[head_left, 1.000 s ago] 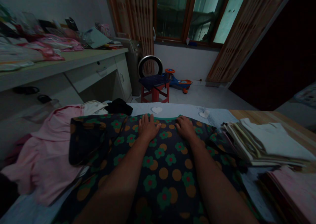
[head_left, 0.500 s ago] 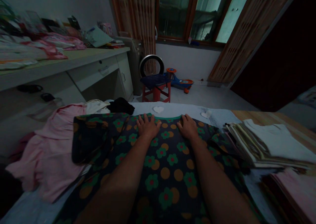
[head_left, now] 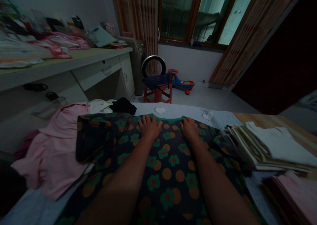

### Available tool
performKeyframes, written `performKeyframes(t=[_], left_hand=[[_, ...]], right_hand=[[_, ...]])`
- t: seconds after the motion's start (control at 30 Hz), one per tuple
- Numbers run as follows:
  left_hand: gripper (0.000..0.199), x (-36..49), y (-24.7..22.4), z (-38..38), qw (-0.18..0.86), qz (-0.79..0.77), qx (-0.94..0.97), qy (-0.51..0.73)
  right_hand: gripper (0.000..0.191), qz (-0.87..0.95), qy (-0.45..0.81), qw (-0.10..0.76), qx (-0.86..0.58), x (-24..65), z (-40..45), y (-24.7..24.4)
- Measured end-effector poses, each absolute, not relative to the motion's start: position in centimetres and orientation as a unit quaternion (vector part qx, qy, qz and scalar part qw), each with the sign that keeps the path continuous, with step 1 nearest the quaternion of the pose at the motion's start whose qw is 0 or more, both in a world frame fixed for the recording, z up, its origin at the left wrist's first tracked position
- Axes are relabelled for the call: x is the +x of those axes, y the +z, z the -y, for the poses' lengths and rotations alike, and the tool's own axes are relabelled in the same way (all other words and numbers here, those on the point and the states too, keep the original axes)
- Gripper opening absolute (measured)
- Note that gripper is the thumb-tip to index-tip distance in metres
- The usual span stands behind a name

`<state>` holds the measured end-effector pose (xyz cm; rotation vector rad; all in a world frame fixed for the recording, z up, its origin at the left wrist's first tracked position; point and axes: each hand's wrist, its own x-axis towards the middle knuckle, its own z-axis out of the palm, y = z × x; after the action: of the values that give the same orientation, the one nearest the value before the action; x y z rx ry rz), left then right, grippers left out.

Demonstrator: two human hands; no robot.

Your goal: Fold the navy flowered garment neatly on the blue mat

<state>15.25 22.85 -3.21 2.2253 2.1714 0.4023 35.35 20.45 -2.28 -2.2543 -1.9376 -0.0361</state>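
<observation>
A dark garment (head_left: 166, 173) printed with green flowers and orange dots lies spread out in front of me, its green-trimmed neckline at the far end. My left hand (head_left: 150, 128) rests flat on it, left of the neckline, fingers spread. On the other side of the neckline my right hand (head_left: 189, 130) presses on the cloth near the shoulder, its fingers slightly bent and apart. One wide sleeve (head_left: 92, 139) lies out to the left. The right sleeve (head_left: 229, 147) looks rumpled beside the folded pile.
Folded clothes (head_left: 269, 145) are stacked at right, with another pink-topped pile (head_left: 294, 192) nearer me. A loose pink garment (head_left: 59, 155) and a black cloth (head_left: 123, 106) lie at left. Beyond the light blue cover (head_left: 178, 108) stands a red stool (head_left: 158, 94). A cluttered desk (head_left: 99, 58) runs along the left.
The view has shifted slightly, moving the scene a little to the right. Both hands stay on the garment near the neckline; the right fingers look a bit more bent.
</observation>
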Motion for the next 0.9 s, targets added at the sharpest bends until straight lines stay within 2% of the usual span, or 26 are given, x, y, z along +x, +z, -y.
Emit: performKeyframes(t=[0.2, 0.43, 0.73, 0.9], left_hand=[[0.061, 15.3, -3.1, -22.8, 0.003, -0.689, 0.713, 0.129], [0.056, 15.2, -3.5, -22.8, -0.018, -0.689, 0.711, 0.136], [0.047, 15.1, -3.6, -22.9, -0.025, -0.685, 0.712, 0.149], [0.032, 15.2, -3.1, -23.0, -0.037, -0.653, 0.731, 0.195]], right_hand=[[0.052, 0.655, 0.009, 0.068, -0.752, 34.2, -19.9, -1.6], [0.027, 0.778, 0.024, 0.128, -0.614, 31.8, -19.6, -0.8], [0.031, 0.802, 0.055, 0.124, -0.582, 31.0, -19.8, -1.8], [0.034, 0.804, 0.058, 0.122, -0.579, 31.1, -19.9, -2.1]])
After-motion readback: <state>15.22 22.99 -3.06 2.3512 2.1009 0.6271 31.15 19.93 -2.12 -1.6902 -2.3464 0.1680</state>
